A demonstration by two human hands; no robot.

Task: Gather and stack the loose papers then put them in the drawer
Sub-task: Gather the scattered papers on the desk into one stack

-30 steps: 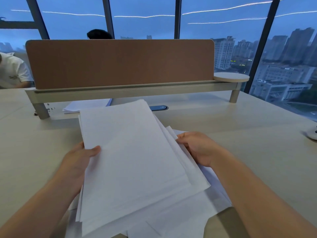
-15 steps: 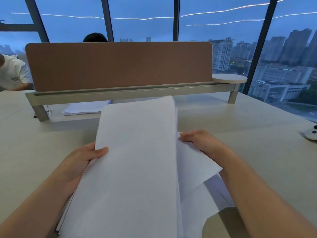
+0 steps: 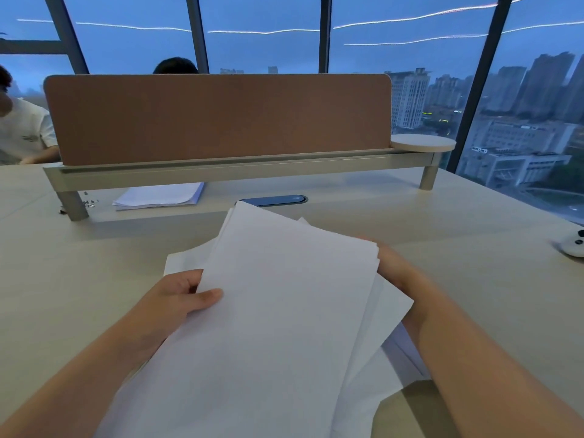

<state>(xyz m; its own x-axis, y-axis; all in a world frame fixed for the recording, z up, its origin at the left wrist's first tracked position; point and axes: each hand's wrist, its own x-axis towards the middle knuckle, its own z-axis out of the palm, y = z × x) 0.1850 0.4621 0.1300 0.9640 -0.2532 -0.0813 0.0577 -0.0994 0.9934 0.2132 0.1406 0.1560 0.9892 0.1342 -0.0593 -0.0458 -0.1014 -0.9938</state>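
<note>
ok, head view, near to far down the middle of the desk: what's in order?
Held papers gripped by left hand and right hand → blue cable grommet → grey rail → brown divider panel → windows.

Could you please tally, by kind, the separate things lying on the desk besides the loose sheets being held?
Paper stacks lying under the shelf: 1
Small white devices at the right edge: 1
Blue oval cable ports: 1
Clusters of small metal bits by the shelf leg: 1
Total: 4
</note>
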